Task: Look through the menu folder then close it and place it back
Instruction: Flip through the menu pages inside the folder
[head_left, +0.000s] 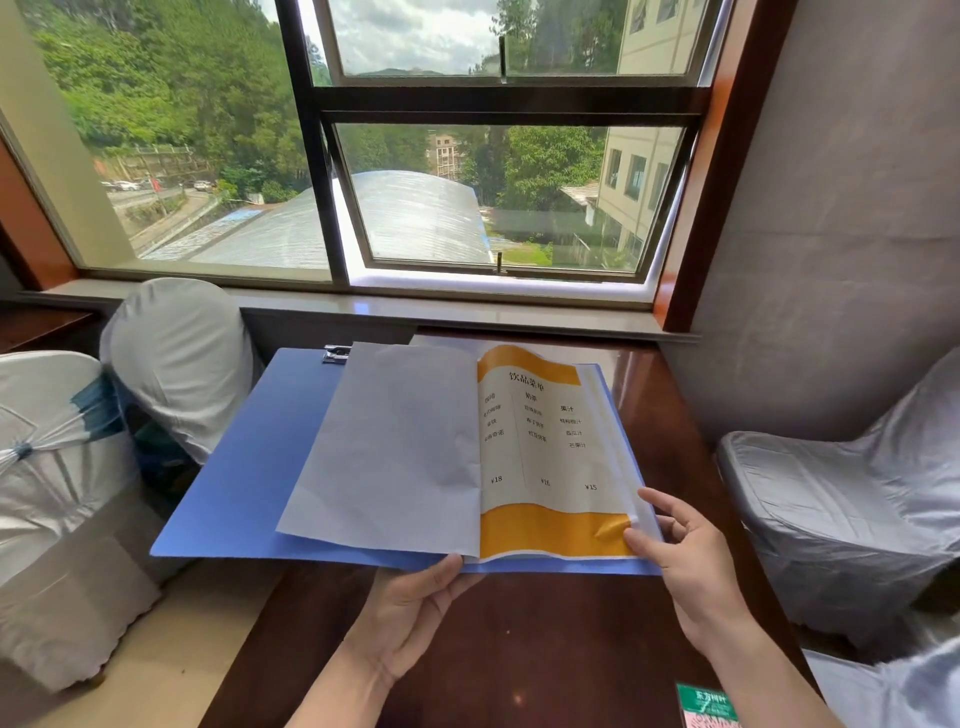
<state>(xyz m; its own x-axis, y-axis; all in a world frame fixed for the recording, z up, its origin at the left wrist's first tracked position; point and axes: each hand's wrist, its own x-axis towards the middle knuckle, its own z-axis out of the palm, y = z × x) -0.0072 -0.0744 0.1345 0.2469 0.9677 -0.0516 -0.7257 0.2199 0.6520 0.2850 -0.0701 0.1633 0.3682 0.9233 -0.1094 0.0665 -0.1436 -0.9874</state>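
The blue menu folder lies open, held above a dark wooden table. Its left page shows a blank white back. The right page is a drinks menu with orange bands at top and bottom and three prices. My left hand supports the folder from below at its spine, thumb on the front edge. My right hand pinches the lower right corner of the menu page between thumb and fingers. A metal clip sits at the folder's top edge.
Chairs in white covers stand at the left and the right. A window and its sill lie just beyond the table. A green card rests at the table's near edge. A grey wall is on the right.
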